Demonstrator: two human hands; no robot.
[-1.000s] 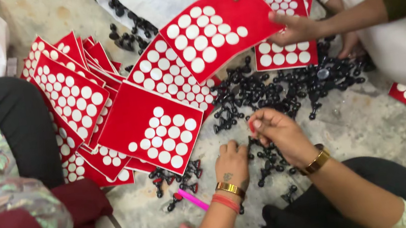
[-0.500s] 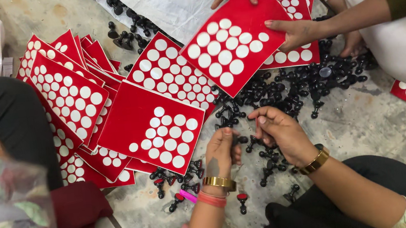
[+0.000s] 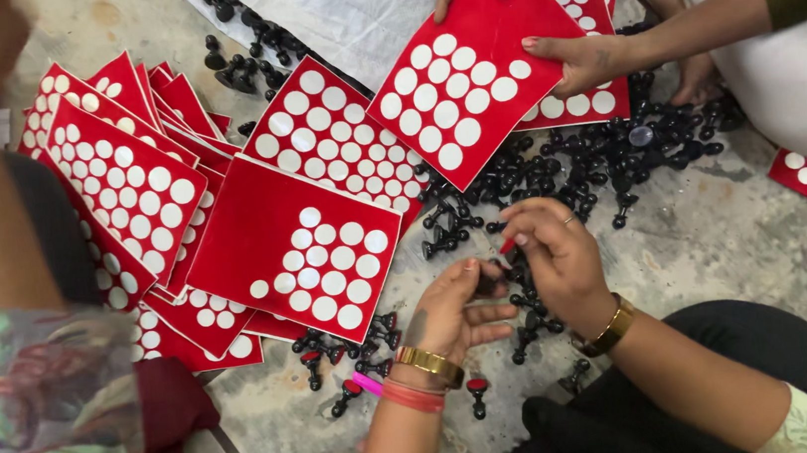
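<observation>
Head view: my two hands meet over black pegs on the floor.
My right hand (image 3: pixel 552 261) pinches a small red piece (image 3: pixel 506 245); my left hand (image 3: pixel 452 311), just left, grips a black peg (image 3: pixel 485 283) beneath it.

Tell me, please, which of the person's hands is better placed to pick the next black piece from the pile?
Probably the right hand: it hovers directly over the black pieces, fingertips pinching a small red bit. The left hand sits nearer the red sheet.

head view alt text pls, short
Left hand and right hand pinch a small black piece over a pile of black pieces on the floor, beside red sheets dotted with white circles; another person's hands hold a sheet.
</observation>
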